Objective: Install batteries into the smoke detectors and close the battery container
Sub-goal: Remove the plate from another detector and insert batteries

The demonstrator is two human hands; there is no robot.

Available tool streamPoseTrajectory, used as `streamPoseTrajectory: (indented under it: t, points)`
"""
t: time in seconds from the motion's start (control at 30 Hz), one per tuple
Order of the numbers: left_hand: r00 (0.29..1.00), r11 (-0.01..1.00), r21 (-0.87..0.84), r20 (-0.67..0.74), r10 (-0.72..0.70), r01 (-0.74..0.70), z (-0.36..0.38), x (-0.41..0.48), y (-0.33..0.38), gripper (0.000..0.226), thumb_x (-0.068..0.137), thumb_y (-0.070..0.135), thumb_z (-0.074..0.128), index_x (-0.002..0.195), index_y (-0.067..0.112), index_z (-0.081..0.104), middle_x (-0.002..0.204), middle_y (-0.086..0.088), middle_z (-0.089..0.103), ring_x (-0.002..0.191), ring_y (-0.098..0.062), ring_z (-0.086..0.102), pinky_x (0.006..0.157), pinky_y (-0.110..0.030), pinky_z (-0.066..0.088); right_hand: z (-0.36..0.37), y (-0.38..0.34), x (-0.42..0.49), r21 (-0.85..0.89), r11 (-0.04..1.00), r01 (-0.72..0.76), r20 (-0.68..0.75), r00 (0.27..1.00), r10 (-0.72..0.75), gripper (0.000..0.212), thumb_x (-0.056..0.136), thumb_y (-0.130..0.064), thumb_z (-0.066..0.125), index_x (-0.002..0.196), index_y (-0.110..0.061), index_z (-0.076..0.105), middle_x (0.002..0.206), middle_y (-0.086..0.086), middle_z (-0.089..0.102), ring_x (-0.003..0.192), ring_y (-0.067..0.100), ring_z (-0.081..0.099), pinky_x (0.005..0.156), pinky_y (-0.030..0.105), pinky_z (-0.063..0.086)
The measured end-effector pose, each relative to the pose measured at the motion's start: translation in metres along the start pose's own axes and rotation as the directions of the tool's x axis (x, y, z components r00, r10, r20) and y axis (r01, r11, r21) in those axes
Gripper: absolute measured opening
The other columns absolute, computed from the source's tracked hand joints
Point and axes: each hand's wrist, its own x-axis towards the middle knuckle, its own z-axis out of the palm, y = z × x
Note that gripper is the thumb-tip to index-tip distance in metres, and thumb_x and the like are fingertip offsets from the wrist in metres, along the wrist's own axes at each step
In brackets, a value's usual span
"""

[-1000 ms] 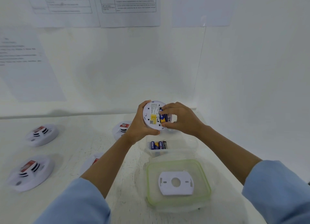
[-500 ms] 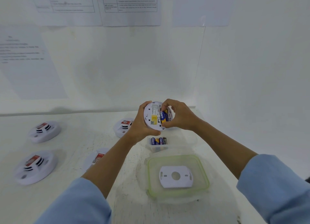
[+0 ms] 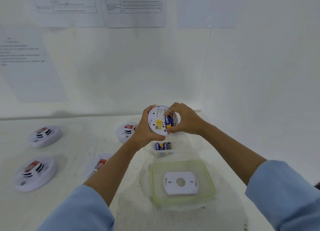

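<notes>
My left hand (image 3: 145, 128) grips a white round smoke detector (image 3: 158, 121) by its left rim, its back turned towards me. A blue and yellow battery (image 3: 169, 121) sits in its open battery bay. My right hand (image 3: 184, 119) curls round the detector's right side, with finger and thumb pinching at the battery's ends. Below the hands stands a small clear container (image 3: 162, 150) with a few batteries (image 3: 162, 146) in it. Its green-rimmed lid (image 3: 183, 200) lies nearer me, with a white mounting plate (image 3: 181, 183) on top.
Several more smoke detectors lie face up on the white table: two at the left (image 3: 45, 135) (image 3: 35, 172), one behind my left wrist (image 3: 126, 132), one partly hidden under my left forearm (image 3: 98, 164). White walls with printed sheets close the back and right.
The detector has tilted a little and the right hand's fingers have shifted from lying over the battery bay to pinching the battery's ends. The view has moved slightly.
</notes>
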Motion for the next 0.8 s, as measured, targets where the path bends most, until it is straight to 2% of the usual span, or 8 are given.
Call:
streamPoseTrajectory:
  t: [0.23, 0.33, 0.4, 0.5, 0.57, 0.63, 0.73, 0.8]
  points:
    - [1.0, 1.0, -0.007, -0.004, 0.007, -0.007, 0.0, 0.003, 0.0, 0.098, 0.048, -0.004, 0.076, 0.13, 0.019, 0.027, 0.12, 0.007, 0.046, 0.107, -0.006, 0.055, 0.075, -0.018, 0.053, -0.003, 0.005, 0.002, -0.05, 0.998, -0.027, -0.01, 1.0, 0.026, 0.054, 0.066, -0.029, 0.081, 0.113, -0.015, 0.061, 0.11, 0.0, 0.056, 0.1, 0.012, 0.044, 0.092, 0.03, 0.038]
    - [1.0, 1.0, -0.003, -0.002, 0.006, -0.006, 0.0, 0.003, -0.002, 0.1, 0.048, -0.005, 0.076, 0.131, 0.019, 0.027, 0.12, 0.006, 0.046, 0.106, -0.006, 0.055, 0.074, -0.019, 0.053, -0.004, 0.006, 0.005, -0.066, 0.998, -0.024, -0.001, 1.0, 0.024, 0.054, 0.063, -0.03, 0.083, 0.111, -0.015, 0.061, 0.107, 0.001, 0.056, 0.096, 0.011, 0.043, 0.088, 0.028, 0.037]
    - [1.0, 1.0, -0.003, 0.0, 0.009, -0.009, 0.0, 0.004, -0.003, 0.101, 0.047, -0.004, 0.077, 0.132, 0.019, 0.027, 0.121, 0.005, 0.046, 0.109, -0.012, 0.054, 0.076, -0.021, 0.054, -0.003, 0.005, 0.005, -0.066, 0.998, -0.021, 0.008, 1.0, 0.022, 0.053, 0.061, -0.029, 0.085, 0.106, -0.015, 0.061, 0.101, -0.002, 0.053, 0.094, 0.012, 0.043, 0.085, 0.026, 0.037]
    - [1.0, 1.0, 0.002, -0.011, 0.01, -0.01, -0.005, 0.004, -0.004, 0.101, 0.047, -0.004, 0.077, 0.132, 0.02, 0.027, 0.123, 0.006, 0.045, 0.111, -0.011, 0.052, 0.076, -0.021, 0.054, -0.005, 0.007, 0.003, -0.042, 0.999, -0.034, 0.008, 0.999, 0.034, 0.05, 0.058, -0.026, 0.086, 0.1, -0.015, 0.06, 0.098, -0.003, 0.05, 0.094, 0.015, 0.045, 0.084, 0.028, 0.038]
    - [1.0, 1.0, 0.007, -0.026, 0.013, -0.013, -0.011, 0.004, -0.005, 0.102, 0.047, -0.003, 0.077, 0.133, 0.018, 0.027, 0.125, 0.004, 0.044, 0.114, -0.011, 0.05, 0.078, -0.019, 0.053, -0.011, 0.011, 0.001, 0.036, 0.993, -0.112, 0.011, 0.994, 0.112, 0.049, 0.059, -0.024, 0.086, 0.099, -0.014, 0.059, 0.096, -0.002, 0.05, 0.09, 0.016, 0.047, 0.081, 0.028, 0.039]
    - [0.999, 1.0, 0.014, -0.044, 0.018, -0.018, -0.017, 0.003, -0.006, 0.103, 0.046, -0.003, 0.078, 0.134, 0.016, 0.026, 0.129, -0.001, 0.042, 0.117, -0.012, 0.047, 0.08, -0.018, 0.051, -0.018, 0.016, -0.002, 0.06, 0.972, -0.228, 0.11, 0.969, 0.221, 0.047, 0.061, -0.023, 0.085, 0.097, -0.015, 0.057, 0.091, -0.004, 0.052, 0.08, 0.012, 0.047, 0.069, 0.022, 0.038]
    - [0.998, 0.999, 0.031, -0.055, 0.019, -0.017, -0.021, 0.002, -0.006, 0.104, 0.046, -0.002, 0.078, 0.134, 0.017, 0.026, 0.129, 0.001, 0.042, 0.118, -0.01, 0.046, 0.081, -0.015, 0.05, -0.007, 0.021, -0.007, -0.193, 0.939, -0.286, 0.326, 0.883, 0.336, 0.054, 0.061, -0.025, 0.085, 0.104, -0.012, 0.055, 0.092, -0.001, 0.054, 0.081, 0.014, 0.05, 0.061, 0.017, 0.037]
    - [0.999, 0.999, 0.037, -0.048, 0.02, -0.018, -0.02, 0.002, -0.005, 0.103, 0.046, -0.002, 0.078, 0.133, 0.018, 0.027, 0.127, 0.003, 0.042, 0.117, -0.01, 0.046, 0.082, -0.016, 0.05, 0.009, 0.024, -0.007, -0.305, 0.913, -0.272, 0.402, 0.832, 0.382, 0.054, 0.066, -0.021, 0.081, 0.111, -0.009, 0.054, 0.097, 0.001, 0.052, 0.082, 0.017, 0.05, 0.058, 0.016, 0.036]
